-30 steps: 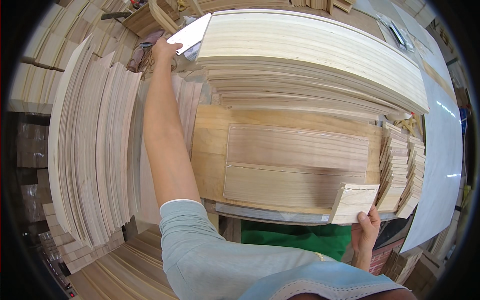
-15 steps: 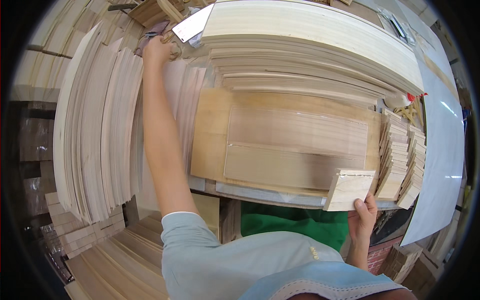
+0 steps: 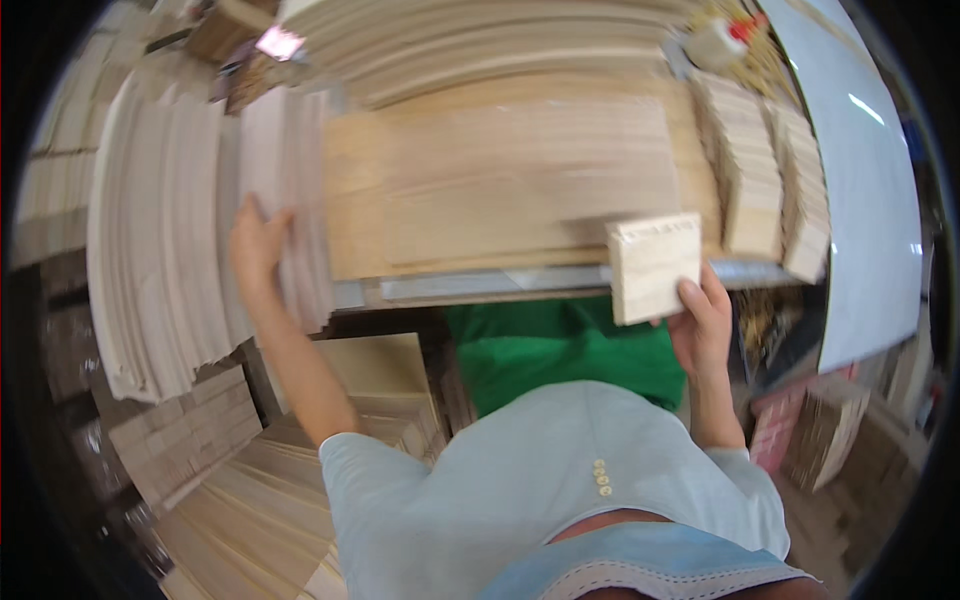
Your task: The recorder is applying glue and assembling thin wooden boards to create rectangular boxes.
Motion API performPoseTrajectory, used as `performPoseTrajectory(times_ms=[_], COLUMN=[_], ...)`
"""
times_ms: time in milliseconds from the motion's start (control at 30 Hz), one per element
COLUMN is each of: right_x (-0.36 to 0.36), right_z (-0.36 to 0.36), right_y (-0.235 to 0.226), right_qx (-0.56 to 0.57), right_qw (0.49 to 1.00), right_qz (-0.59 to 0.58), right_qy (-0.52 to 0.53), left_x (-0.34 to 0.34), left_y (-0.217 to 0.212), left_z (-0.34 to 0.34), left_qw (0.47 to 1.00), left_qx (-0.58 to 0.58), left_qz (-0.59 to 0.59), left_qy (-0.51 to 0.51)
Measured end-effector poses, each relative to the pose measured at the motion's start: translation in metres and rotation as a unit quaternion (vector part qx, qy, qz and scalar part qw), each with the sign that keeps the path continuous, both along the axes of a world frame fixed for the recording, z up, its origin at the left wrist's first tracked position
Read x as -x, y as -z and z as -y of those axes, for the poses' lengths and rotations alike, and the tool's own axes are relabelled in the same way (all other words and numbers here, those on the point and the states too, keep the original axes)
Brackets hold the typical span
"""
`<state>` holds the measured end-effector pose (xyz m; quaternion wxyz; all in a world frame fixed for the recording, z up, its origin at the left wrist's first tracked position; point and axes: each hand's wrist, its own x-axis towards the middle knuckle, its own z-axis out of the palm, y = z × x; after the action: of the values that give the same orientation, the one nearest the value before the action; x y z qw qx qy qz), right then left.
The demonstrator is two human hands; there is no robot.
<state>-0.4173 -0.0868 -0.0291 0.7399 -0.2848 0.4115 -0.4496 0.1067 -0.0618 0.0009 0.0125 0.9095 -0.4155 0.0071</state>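
My right hand (image 3: 703, 312) grips a small square wooden board (image 3: 657, 268) by its right side, thumb on its face. That board is pale, with a rough top edge, and is held up in front of the workbench edge. Over at the left, my left hand (image 3: 260, 240) reaches onto a row of upright thin wooden boards (image 3: 285, 165). Its thumb and forefinger are spread apart, and I see nothing held between them. Between the hands lies a wide flat wooden panel (image 3: 520, 170) on the bench, blurred by motion.
Two rows of small wooden pieces (image 3: 745, 170) lean at the bench's right end. Behind them are a white bottle with a red cap (image 3: 714, 46) and a pale sheet (image 3: 860, 200). Long boards (image 3: 480, 40) are stacked at the back. Green cloth (image 3: 560, 345) hangs below the bench edge.
My left hand has come back from the far left, beside the phone, to the upright boards. The right hand still holds the square board. The whole view has shifted.
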Motion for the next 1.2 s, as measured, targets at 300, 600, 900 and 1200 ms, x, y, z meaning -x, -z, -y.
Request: performPoseTrajectory(times_ms=[300, 600, 900, 1200], right_x=[0.024, 0.059, 0.081, 0.096], right_z=[-0.018, -0.017, -0.002, 0.000], right_y=[0.017, 0.019, 0.005, 0.012], right_qx=[0.022, 0.073, 0.083, 0.084], right_qw=[0.998, 0.993, 0.977, 0.963], right_qz=[-0.012, -0.053, -0.105, -0.116], right_qy=[0.050, 0.076, 0.163, 0.228], left_x=[-0.022, 0.139, 0.237, 0.248], left_y=[-0.042, -0.109, -0.036, -0.004], left_z=[-0.012, -0.066, 0.060, 0.090], left_qw=[0.991, 0.964, 0.888, 0.869], left_qx=[0.028, 0.253, 0.097, 0.098], left_qz=[0.129, -0.042, -0.130, -0.171], left_qy=[0.032, 0.068, 0.431, 0.454])
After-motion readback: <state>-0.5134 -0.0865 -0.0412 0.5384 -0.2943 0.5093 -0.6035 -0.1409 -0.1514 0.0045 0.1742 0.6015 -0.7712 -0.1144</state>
